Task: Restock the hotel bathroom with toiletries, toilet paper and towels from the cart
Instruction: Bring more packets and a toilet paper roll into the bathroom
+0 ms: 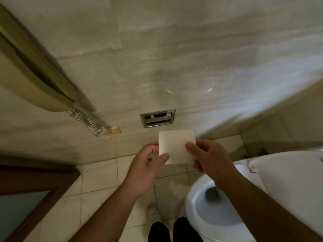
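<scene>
We are looking down into a bathroom corner. The wall [174,58] is faced with pale, veined stone tiles, and the floor [101,177] is laid in cream square tiles. A recessed metal paper holder [158,118] is set into the wall, its bar showing across the opening. At upper left a beige wall phone [35,75] is hanging, its coiled cord [89,119] running down to a small beige wall plate [114,131]. A dark wooden door [35,177] with a frosted panel is standing at lower left. At lower right a white toilet bowl [190,203] is open, its lid [288,180] raised. Dark trouser legs and a light shoe [153,213] are showing at the bottom edge.

We are recording the toilet paper roll [176,147] in the air, lying sideways, just below the holder and apart from it. Both hands are grasping it. The left hand [148,165] is gripping its left end, thumb on the front and fingers behind. The right hand [208,158] is gripping its right end, thumb pressing on the front face and fingers curling beneath.
</scene>
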